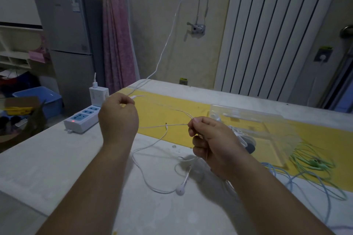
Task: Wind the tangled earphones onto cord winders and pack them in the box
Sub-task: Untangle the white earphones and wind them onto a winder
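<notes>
The left hand (118,118), fingers curled, pinches the plug end of the white earphones (180,189); the right hand (212,139) pinches the cord between thumb and forefinger, its other fingers curled round hanging strands. The cord stretches between the two hands; the rest trails onto the table (57,158); the clear box (267,126) stands just beyond the right hand, green earphones (313,162) beside it.

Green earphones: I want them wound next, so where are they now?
In the head view, the tangled mint-green earphones lie at the right of the white table, just in front of the clear plastic box, beside the light-blue cord.
</notes>
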The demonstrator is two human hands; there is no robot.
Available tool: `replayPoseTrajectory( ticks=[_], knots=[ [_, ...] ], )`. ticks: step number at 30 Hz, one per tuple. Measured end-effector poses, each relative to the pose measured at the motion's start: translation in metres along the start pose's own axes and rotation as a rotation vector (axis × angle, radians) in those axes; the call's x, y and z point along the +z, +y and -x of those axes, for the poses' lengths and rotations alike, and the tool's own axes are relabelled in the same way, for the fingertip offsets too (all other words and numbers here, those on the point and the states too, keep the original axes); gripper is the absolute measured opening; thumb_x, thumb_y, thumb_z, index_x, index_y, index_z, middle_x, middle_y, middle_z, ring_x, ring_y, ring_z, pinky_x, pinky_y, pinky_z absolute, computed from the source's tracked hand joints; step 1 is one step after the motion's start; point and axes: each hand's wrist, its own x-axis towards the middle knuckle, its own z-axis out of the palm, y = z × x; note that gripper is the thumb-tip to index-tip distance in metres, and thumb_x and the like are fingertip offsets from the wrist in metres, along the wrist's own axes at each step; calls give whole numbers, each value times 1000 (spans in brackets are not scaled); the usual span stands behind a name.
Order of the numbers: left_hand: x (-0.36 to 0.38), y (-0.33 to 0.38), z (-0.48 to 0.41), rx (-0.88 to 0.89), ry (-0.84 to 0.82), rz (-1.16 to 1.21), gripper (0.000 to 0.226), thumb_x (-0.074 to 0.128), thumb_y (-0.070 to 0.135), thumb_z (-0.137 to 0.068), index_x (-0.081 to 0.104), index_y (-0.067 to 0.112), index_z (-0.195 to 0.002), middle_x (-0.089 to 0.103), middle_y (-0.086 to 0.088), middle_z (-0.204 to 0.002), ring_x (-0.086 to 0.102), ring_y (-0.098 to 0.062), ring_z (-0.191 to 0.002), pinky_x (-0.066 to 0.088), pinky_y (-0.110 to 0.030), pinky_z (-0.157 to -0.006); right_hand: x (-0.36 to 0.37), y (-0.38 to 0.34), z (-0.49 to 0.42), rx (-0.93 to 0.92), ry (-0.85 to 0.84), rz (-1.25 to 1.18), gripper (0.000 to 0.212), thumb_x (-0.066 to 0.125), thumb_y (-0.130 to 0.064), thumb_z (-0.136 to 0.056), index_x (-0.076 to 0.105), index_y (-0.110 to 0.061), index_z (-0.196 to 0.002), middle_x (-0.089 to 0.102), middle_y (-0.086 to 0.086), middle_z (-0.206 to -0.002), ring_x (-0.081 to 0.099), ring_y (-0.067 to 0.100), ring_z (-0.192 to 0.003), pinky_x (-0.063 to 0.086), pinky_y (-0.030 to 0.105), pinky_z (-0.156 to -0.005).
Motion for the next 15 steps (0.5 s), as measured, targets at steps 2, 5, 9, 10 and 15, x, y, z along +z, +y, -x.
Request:
replayPoseTrajectory(
  ticks=[2,5,9,10,15],
  knots=[
    [1,-2,1,88,-92,-147,20,53,5,-83,66,17,-73,66,-3,-90,56,-22,-82,34,-27,-59,0,0,0,-13,19,39,23,47,-14,-100,58,-8,-81,44,1,-61,22,8,-46,19,18,-40],
    [4,-1,5,316,-213,-200,16,56,8,-71,67,18,-65,66,-2,-108,56,-25,-104,43,-35,-82,-1,0,-1,-21,30,97,24,47,-13,-100,58,-8,-80,37,0,-58,21,9,-45,19,18,-39],
    [1,10,20,395,-502,115,25,50,11,-59,55,22,-81,66,12,-112,56,-11,-107,42,-30,-91,1,2,-1,-52,15,188,24,47,-11,-100,59,-8,-79,35,-2,-56,22,8,-42,20,18,-39],
    [0,11,22,392,-592,145,34,51,11,-60,54,23,-92,65,15,-111,56,-9,-106,42,-28,-90,2,2,-1,-60,14,206,25,48,-11,-99,59,-9,-78,35,-2,-55,23,8,-41,20,18,-39],
    [0,9,24,334,-947,101,42,63,21,-68,64,31,-109,66,9,-87,59,-1,-88,44,-17,-78,2,3,0,-88,4,252,26,50,-13,-98,61,-11,-75,38,-2,-57,26,7,-41,22,19,-41]
  ],
)
